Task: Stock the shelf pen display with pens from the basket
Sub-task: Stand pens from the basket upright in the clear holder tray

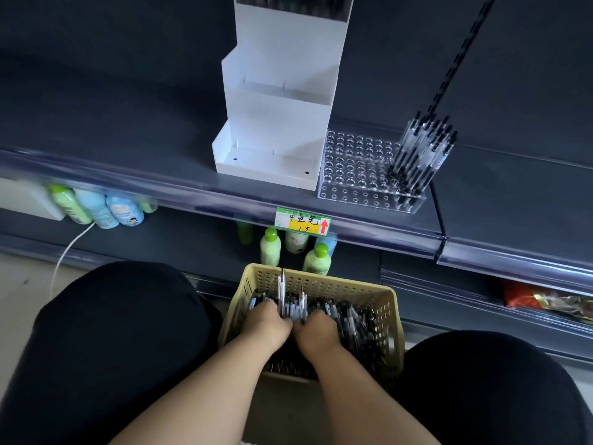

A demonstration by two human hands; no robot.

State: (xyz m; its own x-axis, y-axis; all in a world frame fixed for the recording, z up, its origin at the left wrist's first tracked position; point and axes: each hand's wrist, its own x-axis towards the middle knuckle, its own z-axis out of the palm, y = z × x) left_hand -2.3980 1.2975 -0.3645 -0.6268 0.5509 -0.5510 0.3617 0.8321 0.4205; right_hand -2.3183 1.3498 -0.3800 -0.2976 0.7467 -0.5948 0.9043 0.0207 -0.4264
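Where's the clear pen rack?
Head view, right of centre: clear pen rack sits on the shelf, just right of the white tiered stand, pens in its right end.

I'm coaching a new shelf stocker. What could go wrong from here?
1. The left hand and right hand grip a loose bunch of pens in the basket. One pen sticks up higher than the rest and could slip out on the lift.
2. The standing pens crowd the right end of the clear pen holder, near the shelf's front edge. A bump while filling neighbouring holes might knock them over.
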